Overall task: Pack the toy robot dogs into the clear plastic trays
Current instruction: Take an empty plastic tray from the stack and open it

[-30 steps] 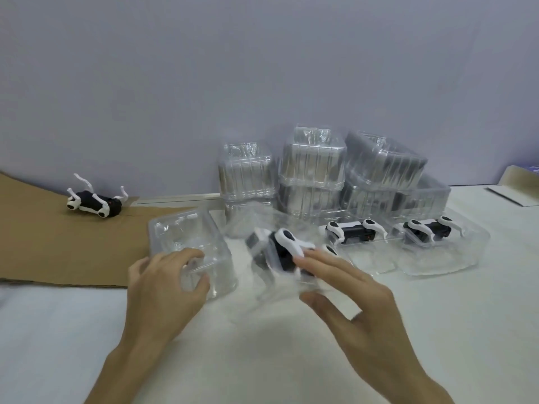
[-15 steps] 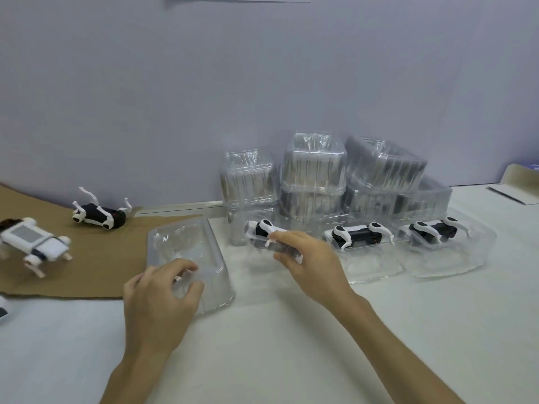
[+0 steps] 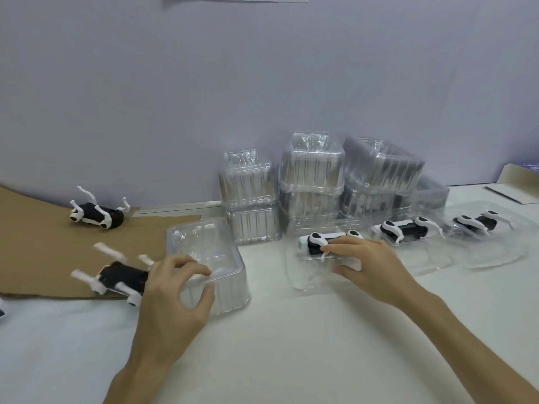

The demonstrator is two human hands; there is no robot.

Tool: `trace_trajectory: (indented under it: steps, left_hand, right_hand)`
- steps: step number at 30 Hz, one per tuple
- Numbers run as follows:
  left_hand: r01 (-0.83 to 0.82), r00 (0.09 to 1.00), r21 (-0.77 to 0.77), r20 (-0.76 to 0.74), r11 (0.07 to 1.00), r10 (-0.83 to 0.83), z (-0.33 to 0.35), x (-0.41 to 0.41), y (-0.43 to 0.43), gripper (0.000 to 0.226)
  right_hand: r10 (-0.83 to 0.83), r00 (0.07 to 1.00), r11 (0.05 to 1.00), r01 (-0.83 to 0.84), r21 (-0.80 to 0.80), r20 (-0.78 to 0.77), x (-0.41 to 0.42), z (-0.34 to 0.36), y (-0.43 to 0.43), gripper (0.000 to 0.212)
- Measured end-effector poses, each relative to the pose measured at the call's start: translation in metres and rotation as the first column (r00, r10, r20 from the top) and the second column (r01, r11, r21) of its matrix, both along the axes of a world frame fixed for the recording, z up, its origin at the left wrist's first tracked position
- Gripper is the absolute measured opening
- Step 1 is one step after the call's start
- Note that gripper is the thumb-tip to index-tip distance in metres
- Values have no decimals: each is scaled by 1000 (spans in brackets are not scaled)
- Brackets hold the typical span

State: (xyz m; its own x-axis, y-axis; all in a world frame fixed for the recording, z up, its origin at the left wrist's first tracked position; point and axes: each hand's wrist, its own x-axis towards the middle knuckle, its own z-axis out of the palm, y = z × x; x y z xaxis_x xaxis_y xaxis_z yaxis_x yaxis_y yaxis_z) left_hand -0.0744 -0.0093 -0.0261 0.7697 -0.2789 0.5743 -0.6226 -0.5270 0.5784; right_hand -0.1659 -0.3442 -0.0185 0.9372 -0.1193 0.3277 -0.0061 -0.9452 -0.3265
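Dog (image 3: pixel 323 243) lies in flat tray (image 3: pixel 313 275) on bench (image 3: pixel 291 345), pinned under right hand (image 3: pixel 369 262), fingers pressed on it. Left hand (image 3: pixel 175 295) grips near rim of deep tray (image 3: pixel 210 258). Just left of that hand, loose dog (image 3: pixel 116 277), legs up, on cardboard (image 3: pixel 43 252).
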Motion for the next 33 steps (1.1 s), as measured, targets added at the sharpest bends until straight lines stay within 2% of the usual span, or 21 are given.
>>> trace_trajectory:
  steps: [3,7,14,17,19,21,23,25,27,28,30,31,33]
  left_hand:
    - [31,998,26,58,999,-32,-3,0,-1,14]
    - [33,994,32,103,999,-36,-4,0,-2,28]
    - [-23,993,15,112,1000,21,-6,-3,-4,21]
    - [-24,993,20,115,1000,21,-8,-3,-5,19]
    - [-17,993,17,119,1000,14,-8,-3,-6,18]
    - [-1,992,21,127,1000,-2,-8,-4,-8,18]
    - [31,989,34,143,999,-36,-9,-6,-9,19]
    - [111,985,-22,137,994,-107,-8,-8,-10,17]
    - [178,983,-222,90,959,-162,-7,-11,-11,16]
    - [159,987,-363,40,918,-155,-7,-12,-13,18]
    - [-16,984,-584,-153,812,-90,-8,-10,-18,20]
    - [-119,960,-624,-271,772,-71,-10,-6,-20,16]
    - [-234,868,-628,-479,742,-132,-14,1,-21,10]
  right_hand:
    - [-46,999,999,46,-1,-16,-8,-2,-22,39]
    - [-96,994,995,96,-11,-49,-18,-4,-47,45]
    - [-171,985,985,171,-4,-12,-28,-6,-66,49]
    - [-287,956,952,278,-124,-62,-29,-4,-60,51]
    - [-353,935,913,336,-231,-35,-29,-4,-40,63]
    - [-262,964,949,267,-169,50,-29,-4,-7,70]
    - [-77,990,996,81,-32,115,-28,-4,32,62]
    - [73,987,997,-75,9,144,-25,-1,69,52]
    - [190,964,982,-190,-15,186,-17,1,100,46]
    - [230,953,972,-233,-8,200,-12,3,115,44]
    - [261,939,962,-273,22,226,1,6,142,45]
    - [254,940,964,-266,20,227,8,5,154,48]
    - [209,962,978,-209,-19,174,24,-4,170,56]
